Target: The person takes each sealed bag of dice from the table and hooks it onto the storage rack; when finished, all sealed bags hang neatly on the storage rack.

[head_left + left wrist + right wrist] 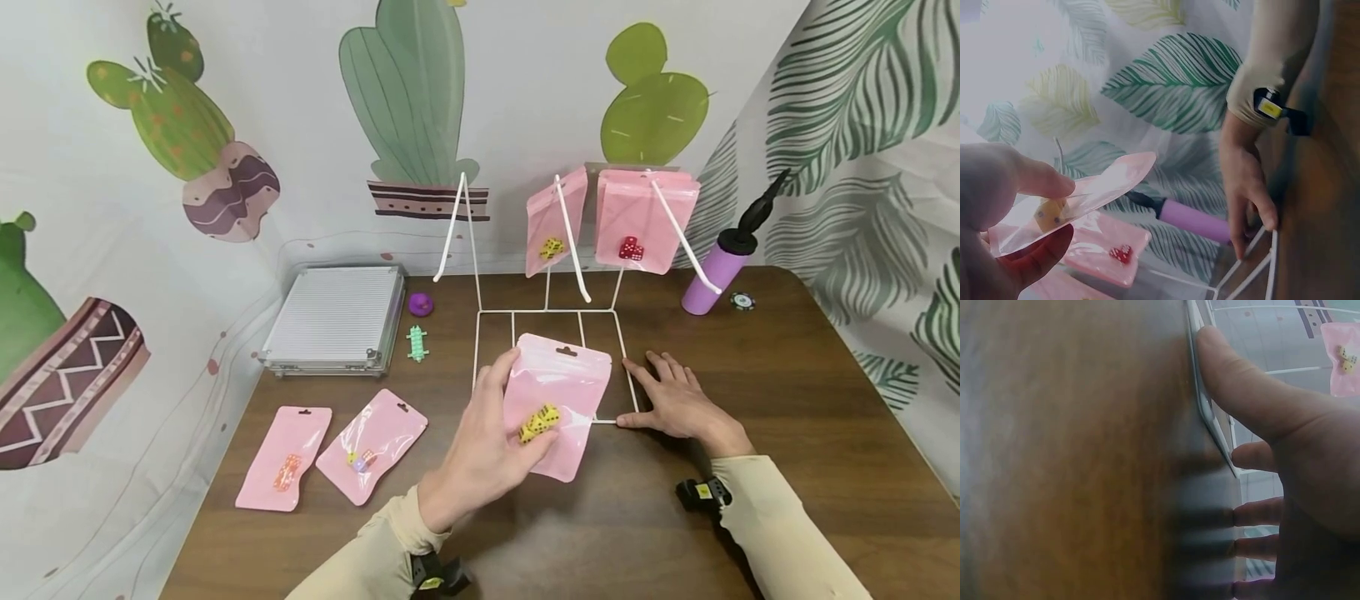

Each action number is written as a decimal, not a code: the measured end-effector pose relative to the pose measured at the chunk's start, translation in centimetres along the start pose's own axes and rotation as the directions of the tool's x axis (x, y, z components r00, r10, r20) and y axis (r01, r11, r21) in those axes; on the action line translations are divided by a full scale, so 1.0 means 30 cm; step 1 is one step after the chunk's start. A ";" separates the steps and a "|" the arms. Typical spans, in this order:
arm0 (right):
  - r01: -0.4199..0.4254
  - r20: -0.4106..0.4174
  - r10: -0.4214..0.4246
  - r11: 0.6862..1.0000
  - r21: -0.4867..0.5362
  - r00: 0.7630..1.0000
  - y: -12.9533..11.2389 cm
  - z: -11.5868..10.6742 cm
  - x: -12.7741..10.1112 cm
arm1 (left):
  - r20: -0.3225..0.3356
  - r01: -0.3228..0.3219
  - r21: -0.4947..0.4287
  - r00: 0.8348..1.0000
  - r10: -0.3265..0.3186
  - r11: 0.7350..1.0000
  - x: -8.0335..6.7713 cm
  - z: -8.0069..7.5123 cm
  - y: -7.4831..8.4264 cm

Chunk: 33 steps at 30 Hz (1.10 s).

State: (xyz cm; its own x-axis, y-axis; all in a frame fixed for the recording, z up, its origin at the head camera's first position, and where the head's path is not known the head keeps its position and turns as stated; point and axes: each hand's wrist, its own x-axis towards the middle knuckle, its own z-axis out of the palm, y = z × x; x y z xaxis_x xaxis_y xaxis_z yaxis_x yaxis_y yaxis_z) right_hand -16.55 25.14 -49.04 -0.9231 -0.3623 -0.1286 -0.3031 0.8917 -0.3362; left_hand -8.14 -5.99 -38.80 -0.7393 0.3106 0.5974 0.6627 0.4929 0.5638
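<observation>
Table [825, 400]: a dark wooden top is lying under both hands and carrying everything else.
Wire rack [480, 333]: a white wire stand is standing just beyond the held pouch, its flat base frame running under that pouch and up against the right hand; two pink pouches, one with yellow dice and one with red, are hanging from its arms farther back.
Metal case [333, 321]: it is sitting well off to the left of the grip, toward the wall.
Pump [720, 267]: a purple hand pump is standing beyond the right hand, near the rack.
Spare pouches [371, 446]: two pink pouches are lying flat to the left of the gripping hand.
Held pouch [558, 392]: the pink pouch is being kept above the rack base, clear of the table.
Left hand [487, 446]: it is pinching the held pouch between thumb and fingers, at the lower left part.
Right hand [678, 400]: it is lying flat with fingers spread, pressing on the table, thumb touching the rack's base wire.
Dice [540, 422]: yellow dice are sitting inside the held pouch, right beside the pinching fingers.
</observation>
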 end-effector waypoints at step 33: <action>-0.005 0.002 0.005 1.000 0.003 1.000 -0.006 -0.006 0.001 | -0.145 -0.078 -0.214 0.988 0.047 0.974 0.172 0.010 0.082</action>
State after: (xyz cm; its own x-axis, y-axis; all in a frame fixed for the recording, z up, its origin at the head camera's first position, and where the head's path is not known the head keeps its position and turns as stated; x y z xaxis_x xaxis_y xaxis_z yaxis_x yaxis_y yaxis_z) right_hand -16.57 25.03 -48.83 -0.9241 -0.3584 -0.1324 -0.2978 0.8927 -0.3383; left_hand -10.37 -2.93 -34.50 -0.6819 0.2124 0.6999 0.7286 0.2814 0.6245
